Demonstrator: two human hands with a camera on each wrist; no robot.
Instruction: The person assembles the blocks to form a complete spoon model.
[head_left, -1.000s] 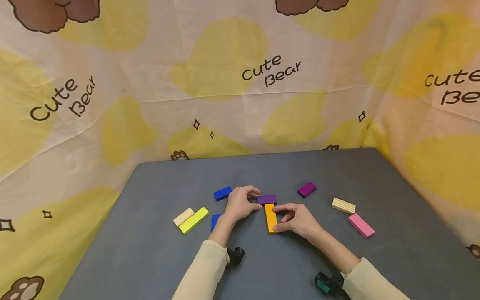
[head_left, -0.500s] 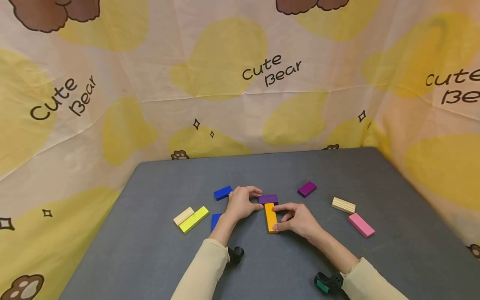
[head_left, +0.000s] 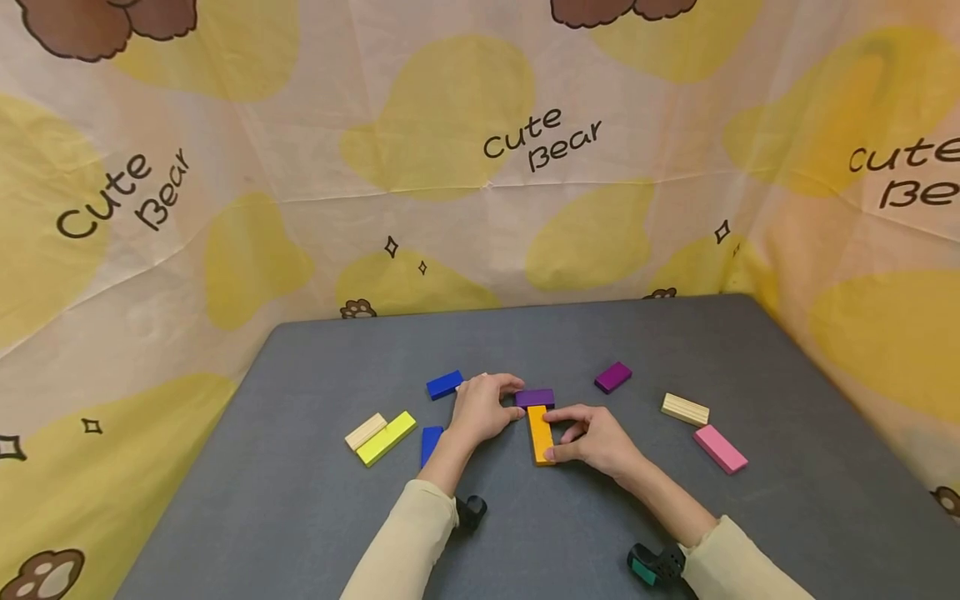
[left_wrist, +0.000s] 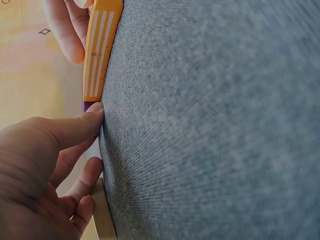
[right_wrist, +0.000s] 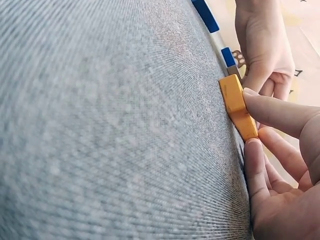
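Observation:
A purple block (head_left: 535, 398) lies crosswise on the grey table, at the far end of an orange block (head_left: 540, 435) that points toward me. My left hand (head_left: 482, 408) pinches the purple block's left end, thumb on the near side and fingers behind. My right hand (head_left: 598, 443) holds the orange block from the right, thumb by its near end and index finger farther up. Grooves run along the orange block's side in the left wrist view. That view also has a light wood block (left_wrist: 104, 212) beside the left hand's lower fingers, hidden in the head view.
Left of the hands lie a blue block (head_left: 445, 385), a second blue block (head_left: 431, 442) partly behind the forearm, and a yellow-green block (head_left: 386, 439) against a wooden block (head_left: 365, 432). Rightward are a magenta block (head_left: 613, 377), another wooden block (head_left: 686, 408) and a pink block (head_left: 721, 448).
The purple block has shifted slightly right along with my left hand, relative to the orange block. My right hand stays in place on the orange block.

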